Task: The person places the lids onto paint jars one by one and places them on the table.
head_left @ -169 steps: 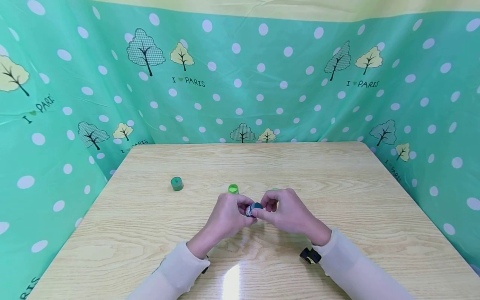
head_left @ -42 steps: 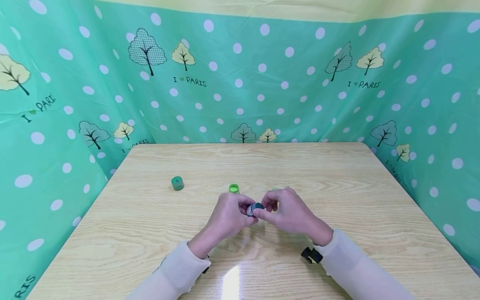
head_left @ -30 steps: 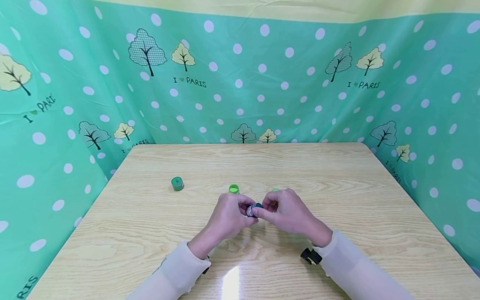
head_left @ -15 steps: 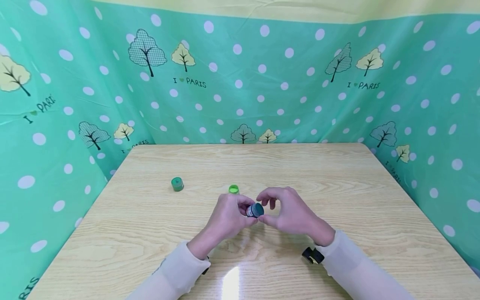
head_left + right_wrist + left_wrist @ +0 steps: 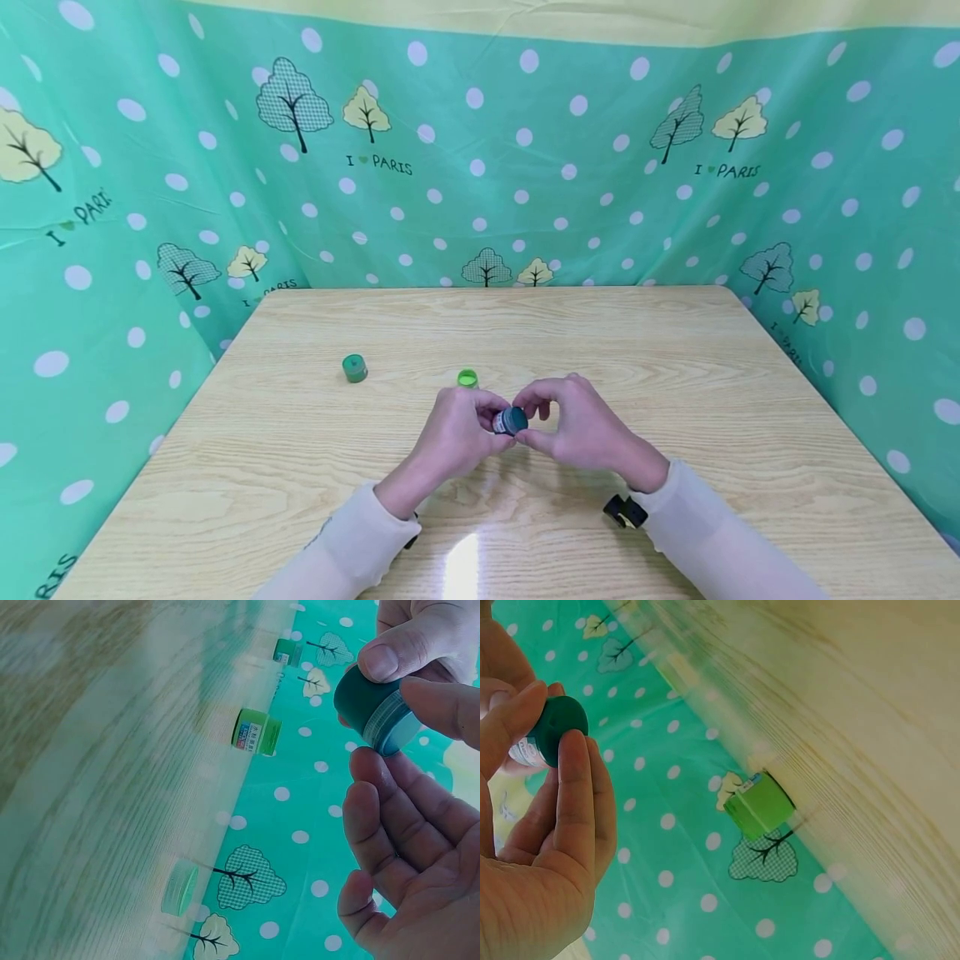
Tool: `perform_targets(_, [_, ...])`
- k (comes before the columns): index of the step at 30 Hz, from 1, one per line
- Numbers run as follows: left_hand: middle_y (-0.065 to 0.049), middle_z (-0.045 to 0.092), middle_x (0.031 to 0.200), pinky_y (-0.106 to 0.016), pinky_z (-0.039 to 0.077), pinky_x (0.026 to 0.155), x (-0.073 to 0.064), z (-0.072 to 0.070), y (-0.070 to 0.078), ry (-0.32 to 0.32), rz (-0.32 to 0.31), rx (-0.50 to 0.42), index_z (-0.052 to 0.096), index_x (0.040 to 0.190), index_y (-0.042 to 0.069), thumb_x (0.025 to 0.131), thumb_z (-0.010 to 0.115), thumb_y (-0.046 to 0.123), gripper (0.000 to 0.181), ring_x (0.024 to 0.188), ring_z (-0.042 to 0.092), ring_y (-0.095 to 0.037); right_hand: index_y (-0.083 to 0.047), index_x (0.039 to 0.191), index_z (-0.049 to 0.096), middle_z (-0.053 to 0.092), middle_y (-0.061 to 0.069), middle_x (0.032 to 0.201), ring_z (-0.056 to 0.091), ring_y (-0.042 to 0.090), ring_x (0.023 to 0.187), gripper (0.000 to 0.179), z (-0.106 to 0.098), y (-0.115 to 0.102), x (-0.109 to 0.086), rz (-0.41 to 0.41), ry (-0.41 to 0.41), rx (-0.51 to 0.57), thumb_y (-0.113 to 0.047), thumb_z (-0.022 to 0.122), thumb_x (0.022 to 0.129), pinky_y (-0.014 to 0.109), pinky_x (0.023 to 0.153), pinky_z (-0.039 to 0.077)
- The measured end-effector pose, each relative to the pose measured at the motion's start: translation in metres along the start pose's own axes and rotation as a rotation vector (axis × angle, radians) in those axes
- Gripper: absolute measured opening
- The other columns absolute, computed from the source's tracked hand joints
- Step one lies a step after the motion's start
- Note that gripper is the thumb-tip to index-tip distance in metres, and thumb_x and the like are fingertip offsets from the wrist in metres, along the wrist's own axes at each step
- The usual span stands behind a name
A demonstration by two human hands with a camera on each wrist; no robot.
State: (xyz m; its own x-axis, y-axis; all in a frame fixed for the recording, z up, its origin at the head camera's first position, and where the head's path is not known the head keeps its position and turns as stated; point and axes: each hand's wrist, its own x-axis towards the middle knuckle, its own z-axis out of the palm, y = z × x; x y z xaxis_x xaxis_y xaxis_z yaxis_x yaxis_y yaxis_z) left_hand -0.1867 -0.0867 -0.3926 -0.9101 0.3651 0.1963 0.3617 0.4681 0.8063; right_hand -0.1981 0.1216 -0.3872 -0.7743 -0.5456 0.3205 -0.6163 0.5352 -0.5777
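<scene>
Both hands meet over the near middle of the table around a small dark teal paint jar [image 5: 510, 421], tilted with its flat end toward the right. My left hand [image 5: 456, 429] grips the labelled part; its thumb presses the dark part in the right wrist view. With thumb and forefinger my right hand [image 5: 581, 425] pinches the jar's clear ridged end [image 5: 394, 726]. Its other fingers are loosely curled. Just beyond the left hand stands a bright green jar [image 5: 467, 379], partly hidden by it.
A darker green jar [image 5: 355, 368] stands farther left on the wooden table [image 5: 300, 467]. In the right wrist view a translucent light green round piece [image 5: 180, 888] rests on the table; the right hand hides it in the head view. A patterned curtain [image 5: 480, 167] encloses the back and sides.
My right fingers have shifted from covering the jar's right end to its upper and lower edges, so the flat teal end shows more. The left hand and standing jars have stayed put.
</scene>
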Motion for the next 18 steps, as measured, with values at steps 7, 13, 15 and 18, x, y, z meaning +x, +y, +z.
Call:
perform_targets(7, [0.0, 0.075, 0.082, -0.019, 0.057, 0.066, 0.0004, 0.0001, -0.0001, 0.004, -0.005, 0.007, 0.079, 0.091, 0.005, 0.077, 0.09, 0.004, 0.018, 0.071, 0.07, -0.006, -0.018, 0.097, 0.076, 0.068, -0.016, 0.084, 0.057, 0.006, 0.076, 0.024, -0.0001, -0.0016, 0.0003, 0.024, -0.006, -0.021, -0.019, 0.091, 0.078, 0.034, 0.08, 0.042])
perform_targets(13, [-0.001, 0.075, 0.083, -0.019, 0.058, 0.066, 0.0009, 0.0, -0.0002, 0.003, -0.019, 0.0, 0.08, 0.093, 0.005, 0.076, 0.09, 0.003, 0.019, 0.071, 0.07, -0.006, -0.02, 0.095, 0.076, 0.064, -0.02, 0.079, 0.056, 0.005, 0.074, 0.021, 0.0005, -0.0018, 0.0008, 0.032, -0.011, -0.041, -0.025, 0.09, 0.08, 0.035, 0.08, 0.038])
perform_targets(15, [-0.001, 0.075, 0.083, -0.019, 0.058, 0.066, 0.0008, 0.0001, -0.0004, 0.002, -0.019, -0.002, 0.079, 0.093, 0.004, 0.076, 0.089, 0.002, 0.019, 0.072, 0.07, -0.007, -0.02, 0.094, 0.076, 0.064, -0.02, 0.078, 0.058, 0.009, 0.074, 0.02, 0.0007, -0.0016, 0.0008, 0.031, -0.014, -0.039, -0.026, 0.089, 0.081, 0.035, 0.08, 0.038])
perform_targets(18, [-0.001, 0.076, 0.083, -0.019, 0.058, 0.065, 0.0009, 0.0004, -0.0008, 0.002, -0.012, 0.005, 0.079, 0.093, 0.004, 0.077, 0.089, 0.002, 0.019, 0.071, 0.07, -0.006, -0.019, 0.094, 0.075, 0.064, -0.02, 0.078, 0.059, 0.011, 0.074, 0.019, 0.0008, -0.0018, 0.0007, 0.022, -0.016, -0.04, -0.026, 0.088, 0.082, 0.035, 0.08, 0.037])
